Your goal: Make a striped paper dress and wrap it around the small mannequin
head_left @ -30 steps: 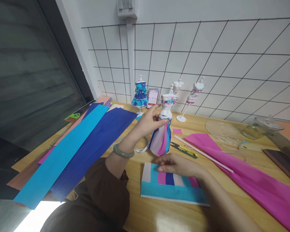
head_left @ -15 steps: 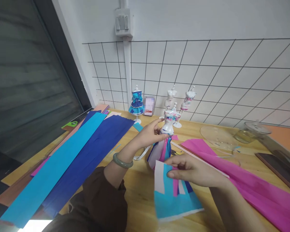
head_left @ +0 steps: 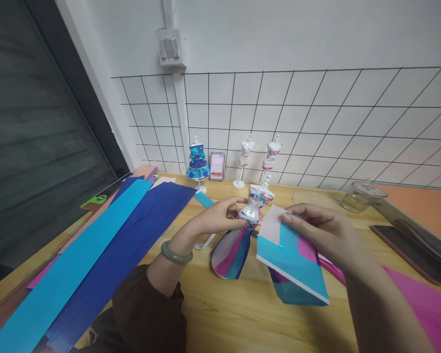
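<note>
My left hand (head_left: 222, 215) is closed around the lower body of a small white dress form (head_left: 250, 212) with pink and blue marks. Below its waist hangs a striped paper skirt (head_left: 230, 257) in pale, pink and blue. Between thumb and fingers, my right hand (head_left: 316, 230) pinches a patchwork paper piece (head_left: 292, 262) with pale, turquoise and pink panels and a white-edged turquoise band. That piece is held up just right of the dress form, its lower part folded under. A white strip (head_left: 205, 242) lies behind my left wrist.
Long turquoise (head_left: 95, 240) and dark blue paper sheets (head_left: 132, 245) cover the left side. At the back stand a dressed mini form (head_left: 197, 162), a phone (head_left: 217, 166) and two bare forms (head_left: 246, 154). Pink paper (head_left: 415, 304), a dark phone (head_left: 411, 250) and a glass jar (head_left: 356, 198) lie right.
My right hand has lifted the patchwork piece up and to the right, turning it. The striped skirt now shows more fully. My left hand still grips the dress form, and the view has shifted.
</note>
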Motion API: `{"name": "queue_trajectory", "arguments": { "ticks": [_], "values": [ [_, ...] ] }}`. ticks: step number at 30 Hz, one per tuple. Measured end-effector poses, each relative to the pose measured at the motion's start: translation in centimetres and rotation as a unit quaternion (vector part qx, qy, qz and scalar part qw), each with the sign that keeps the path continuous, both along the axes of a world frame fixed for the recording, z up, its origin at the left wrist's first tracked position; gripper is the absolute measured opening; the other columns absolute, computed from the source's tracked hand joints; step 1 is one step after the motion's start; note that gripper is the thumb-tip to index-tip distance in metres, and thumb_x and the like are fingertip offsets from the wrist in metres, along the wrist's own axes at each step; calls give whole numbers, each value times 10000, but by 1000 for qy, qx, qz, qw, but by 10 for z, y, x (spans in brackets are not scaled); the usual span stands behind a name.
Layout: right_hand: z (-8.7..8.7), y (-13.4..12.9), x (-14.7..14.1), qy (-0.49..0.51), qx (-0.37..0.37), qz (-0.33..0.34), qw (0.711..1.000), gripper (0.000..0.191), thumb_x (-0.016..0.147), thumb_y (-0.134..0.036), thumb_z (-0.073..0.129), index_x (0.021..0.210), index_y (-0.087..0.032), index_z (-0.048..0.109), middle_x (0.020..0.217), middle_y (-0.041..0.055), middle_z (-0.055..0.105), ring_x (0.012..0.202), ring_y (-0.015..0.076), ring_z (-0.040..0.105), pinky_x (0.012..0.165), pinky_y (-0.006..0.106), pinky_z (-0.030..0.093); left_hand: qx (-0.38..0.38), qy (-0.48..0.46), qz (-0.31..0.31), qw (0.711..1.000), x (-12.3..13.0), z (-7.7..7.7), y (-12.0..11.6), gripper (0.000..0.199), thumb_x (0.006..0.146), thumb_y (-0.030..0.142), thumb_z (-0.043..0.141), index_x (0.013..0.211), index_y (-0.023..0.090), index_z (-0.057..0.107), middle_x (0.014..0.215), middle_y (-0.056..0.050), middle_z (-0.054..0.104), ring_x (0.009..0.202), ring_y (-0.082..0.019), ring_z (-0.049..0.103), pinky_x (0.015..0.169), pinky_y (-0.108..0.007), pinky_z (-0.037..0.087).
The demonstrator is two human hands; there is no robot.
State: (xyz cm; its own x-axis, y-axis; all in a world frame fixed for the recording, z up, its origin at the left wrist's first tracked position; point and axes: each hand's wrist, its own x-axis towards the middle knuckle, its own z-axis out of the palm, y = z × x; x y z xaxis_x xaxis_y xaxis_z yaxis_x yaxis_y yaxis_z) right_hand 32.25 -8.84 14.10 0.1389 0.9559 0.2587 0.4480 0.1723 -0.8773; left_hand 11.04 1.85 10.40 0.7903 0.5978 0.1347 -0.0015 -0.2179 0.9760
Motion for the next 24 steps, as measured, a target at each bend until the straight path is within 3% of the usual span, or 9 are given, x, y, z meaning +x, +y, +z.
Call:
{"name": "queue_trajectory", "arguments": {
  "ticks": [3,8,11,13,19,24],
  "values": [
    [-3,5,1,-50,38,-19,998,241,730,-466,687,715,-227,708,737,33,684,626,172,598,494,258,476,25,11,10,1000,1,2,-2,482,746,249,682,1195,194,515,1060,-70,626,965,-184,608,843,-330,474],
    [-6,11,3,-60,112,-2,992,222,729,-459,695,742,-238,709,963,54,706,883,228,639,725,332,516,41,7,11,999,2,7,-8,449,747,224,672,1166,182,515,1002,-49,602,917,-166,588,803,-305,467],
    [-8,13,5,-72,131,-16,989,251,723,-484,695,719,-233,711,881,67,696,857,242,643,711,354,516,35,0,12,999,3,7,-10,445,741,232,676,1154,187,515,987,-46,593,900,-166,586,779,-300,471],
    [-8,12,7,-80,135,-20,987,249,723,-483,698,713,-235,716,869,67,689,857,244,643,706,355,516,48,1,20,999,4,6,-11,448,739,242,680,1154,192,518,997,-48,591,905,-169,583,784,-306,470],
    [-8,10,5,-83,114,-7,990,183,735,-443,699,744,-264,740,1110,59,672,1045,261,612,833,379,515,77,14,42,996,8,4,-13,455,736,233,670,1162,192,517,974,-38,584,883,-154,564,778,-292,455],
    [-9,10,0,-54,100,6,993,215,749,-444,687,781,-239,745,1089,71,691,1082,281,606,876,397,501,87,34,41,995,8,8,-17,451,732,248,663,1158,201,521,970,-31,586,890,-152,564,776,-286,455]
  ]
}}
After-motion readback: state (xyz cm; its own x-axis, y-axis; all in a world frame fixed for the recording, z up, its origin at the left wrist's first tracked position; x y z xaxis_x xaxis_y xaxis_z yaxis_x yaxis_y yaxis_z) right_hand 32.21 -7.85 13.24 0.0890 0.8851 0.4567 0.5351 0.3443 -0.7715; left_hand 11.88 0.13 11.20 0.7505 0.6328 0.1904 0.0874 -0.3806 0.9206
